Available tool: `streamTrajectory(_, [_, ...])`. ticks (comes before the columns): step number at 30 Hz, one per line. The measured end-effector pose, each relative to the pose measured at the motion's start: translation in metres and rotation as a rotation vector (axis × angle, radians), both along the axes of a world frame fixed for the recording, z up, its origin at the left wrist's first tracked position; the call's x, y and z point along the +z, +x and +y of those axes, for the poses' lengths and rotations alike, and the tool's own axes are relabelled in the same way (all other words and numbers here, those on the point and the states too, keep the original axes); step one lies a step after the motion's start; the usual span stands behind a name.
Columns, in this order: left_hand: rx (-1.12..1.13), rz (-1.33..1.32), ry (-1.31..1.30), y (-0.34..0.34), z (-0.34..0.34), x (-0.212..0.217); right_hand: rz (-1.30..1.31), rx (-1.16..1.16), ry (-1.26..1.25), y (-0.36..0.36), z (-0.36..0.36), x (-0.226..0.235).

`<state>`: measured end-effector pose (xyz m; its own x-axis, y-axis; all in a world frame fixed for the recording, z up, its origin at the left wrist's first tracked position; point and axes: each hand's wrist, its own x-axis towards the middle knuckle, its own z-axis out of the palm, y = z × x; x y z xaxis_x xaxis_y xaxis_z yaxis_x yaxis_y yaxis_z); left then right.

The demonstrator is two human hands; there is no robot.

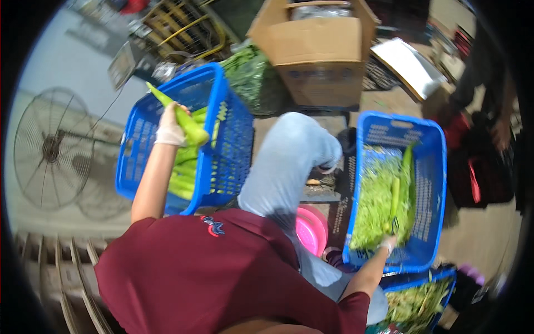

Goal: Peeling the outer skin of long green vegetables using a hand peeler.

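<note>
My gloved left hand (170, 132) is closed around a long, pale-green celtuce stem (193, 129), held tilted over a blue basket (218, 89) at left. More smooth green stems (183, 178) lie inside that basket. Over on the right, my gloved right hand (387, 244) reaches into a second blue basket (438, 167). Its fingers are closed on a small tool with a dark looped head, which looks like a peeler (394, 225). Thin light-green peelings (372, 206) fill much of this basket, and a longer green piece (407, 172) lies along their right side.
A pink basin (311, 229) stands between my legs. Ahead are an open cardboard box (317, 55) and a plastic bag of greens (253, 83). Another basket of scraps (417, 303) sits at lower right. A fan (51, 149) stands left; a person (484, 83) is at far right.
</note>
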<state>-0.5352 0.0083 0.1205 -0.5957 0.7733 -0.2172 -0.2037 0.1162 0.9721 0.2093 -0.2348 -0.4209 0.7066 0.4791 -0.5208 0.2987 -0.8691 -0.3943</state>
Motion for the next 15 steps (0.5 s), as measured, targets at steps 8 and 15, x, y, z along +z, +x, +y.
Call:
streamTrajectory(8, [0.265,-0.164,-0.468,-0.066,-0.051,-0.048,-0.024,-0.008,-0.185,0.01,0.008,-0.001])
streamTrajectory(15, [0.205,0.249,-0.541,-0.116,-0.055,-0.071,-0.064,0.039,0.066,-0.013,0.043,0.076])
